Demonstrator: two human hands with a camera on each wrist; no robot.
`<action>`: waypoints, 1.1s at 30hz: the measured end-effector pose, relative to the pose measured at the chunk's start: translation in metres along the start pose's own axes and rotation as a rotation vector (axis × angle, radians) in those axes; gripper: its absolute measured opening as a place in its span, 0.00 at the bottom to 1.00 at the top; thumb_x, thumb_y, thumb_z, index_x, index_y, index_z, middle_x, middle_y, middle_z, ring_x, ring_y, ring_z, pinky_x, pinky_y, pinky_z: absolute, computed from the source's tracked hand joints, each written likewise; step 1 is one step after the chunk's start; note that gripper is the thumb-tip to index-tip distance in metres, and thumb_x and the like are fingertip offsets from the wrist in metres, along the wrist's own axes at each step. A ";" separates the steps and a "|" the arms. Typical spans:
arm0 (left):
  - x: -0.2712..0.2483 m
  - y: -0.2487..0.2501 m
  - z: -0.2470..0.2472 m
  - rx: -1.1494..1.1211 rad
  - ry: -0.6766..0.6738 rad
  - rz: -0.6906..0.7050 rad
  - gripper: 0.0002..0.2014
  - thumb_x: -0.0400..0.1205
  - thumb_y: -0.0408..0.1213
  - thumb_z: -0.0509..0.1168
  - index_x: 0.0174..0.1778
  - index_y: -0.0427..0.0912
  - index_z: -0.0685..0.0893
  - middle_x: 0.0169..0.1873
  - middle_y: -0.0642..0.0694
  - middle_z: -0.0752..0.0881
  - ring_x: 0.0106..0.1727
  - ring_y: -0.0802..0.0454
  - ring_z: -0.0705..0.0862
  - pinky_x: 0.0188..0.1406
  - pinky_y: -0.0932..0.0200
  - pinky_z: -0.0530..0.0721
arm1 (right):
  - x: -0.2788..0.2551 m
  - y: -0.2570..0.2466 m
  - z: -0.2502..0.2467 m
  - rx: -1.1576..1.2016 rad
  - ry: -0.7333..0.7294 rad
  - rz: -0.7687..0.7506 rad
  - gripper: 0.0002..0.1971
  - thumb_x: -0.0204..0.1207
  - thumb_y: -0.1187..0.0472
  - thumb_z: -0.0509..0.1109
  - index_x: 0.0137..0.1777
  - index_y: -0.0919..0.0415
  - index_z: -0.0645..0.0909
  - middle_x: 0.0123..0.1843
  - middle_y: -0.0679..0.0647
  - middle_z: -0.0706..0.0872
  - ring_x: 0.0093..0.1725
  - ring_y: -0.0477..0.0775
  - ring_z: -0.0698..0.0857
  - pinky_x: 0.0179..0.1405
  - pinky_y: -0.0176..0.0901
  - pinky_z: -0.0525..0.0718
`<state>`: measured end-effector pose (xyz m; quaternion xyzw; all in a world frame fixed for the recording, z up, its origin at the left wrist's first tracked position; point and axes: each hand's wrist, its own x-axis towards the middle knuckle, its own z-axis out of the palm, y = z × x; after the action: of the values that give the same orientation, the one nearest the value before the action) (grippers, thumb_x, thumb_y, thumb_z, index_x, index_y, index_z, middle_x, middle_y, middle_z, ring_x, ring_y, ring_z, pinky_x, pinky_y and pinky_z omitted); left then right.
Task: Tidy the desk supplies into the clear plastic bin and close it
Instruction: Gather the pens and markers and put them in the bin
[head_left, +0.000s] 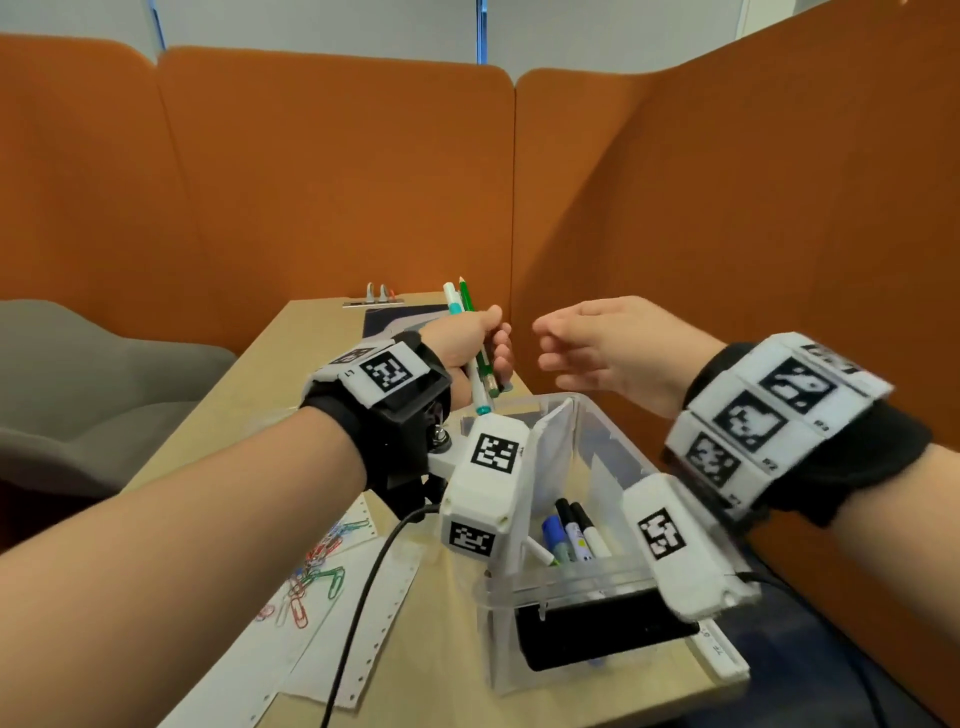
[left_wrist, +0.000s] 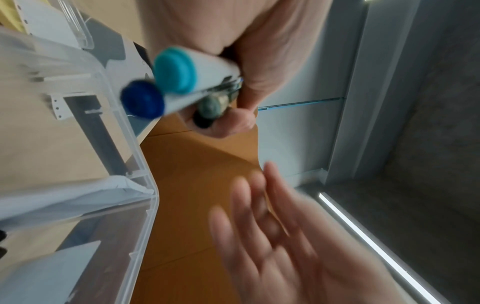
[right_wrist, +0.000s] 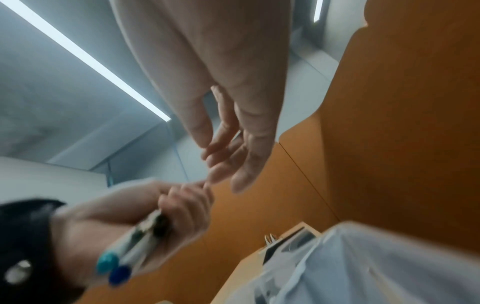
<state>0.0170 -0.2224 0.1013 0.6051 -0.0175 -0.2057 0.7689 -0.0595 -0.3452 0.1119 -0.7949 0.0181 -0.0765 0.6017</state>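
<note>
Head view shows the left hand (head_left: 470, 343) raised above the far end of the clear plastic bin (head_left: 613, 441), its fingers curled round a bundle of pens (head_left: 480, 371): a white marker with a teal cap, a green pencil (head_left: 467, 296) and at least one more. From the left wrist view the bundle (left_wrist: 182, 86) shows a teal cap beside a dark blue one, with what may be a pencil's eraser end below them, though blur makes that hard to tell. The right hand (head_left: 613, 345) hangs just beside the left, apart from it, fingers loosely spread and holding nothing. The bin stands open on the surface (head_left: 260, 374), with several markers (head_left: 576, 530) lying inside and a black object (head_left: 597, 634) at its near end. Coloured paper clips (head_left: 311, 577) lie scattered on white perforated paper (head_left: 332, 649) to the bin's left. A clipboard (head_left: 384, 312) lies at the far end, and orange partitions (head_left: 332, 176) wall the surface.
</note>
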 end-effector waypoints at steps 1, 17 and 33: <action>-0.002 0.001 0.000 0.015 -0.023 -0.020 0.17 0.86 0.42 0.56 0.31 0.40 0.72 0.09 0.51 0.72 0.08 0.59 0.70 0.08 0.74 0.69 | -0.010 -0.003 -0.012 -0.009 -0.027 0.005 0.08 0.82 0.64 0.61 0.51 0.63 0.82 0.38 0.52 0.82 0.36 0.45 0.82 0.38 0.35 0.83; -0.005 -0.016 0.049 0.352 -0.173 -0.126 0.14 0.85 0.39 0.58 0.32 0.41 0.74 0.10 0.53 0.70 0.09 0.61 0.69 0.08 0.73 0.69 | -0.122 0.039 -0.067 -0.631 -0.316 -0.128 0.15 0.54 0.32 0.69 0.35 0.38 0.88 0.32 0.41 0.91 0.32 0.36 0.88 0.36 0.29 0.87; -0.004 0.009 -0.015 0.229 0.043 0.030 0.13 0.84 0.39 0.59 0.33 0.41 0.75 0.13 0.53 0.70 0.10 0.61 0.69 0.10 0.74 0.70 | 0.004 0.041 0.019 -1.222 -0.915 0.314 0.16 0.81 0.56 0.65 0.68 0.54 0.79 0.66 0.50 0.82 0.62 0.51 0.79 0.43 0.32 0.79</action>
<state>0.0203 -0.2056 0.1070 0.6930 -0.0334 -0.1780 0.6978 -0.0502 -0.3387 0.0675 -0.9259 -0.0807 0.3689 0.0083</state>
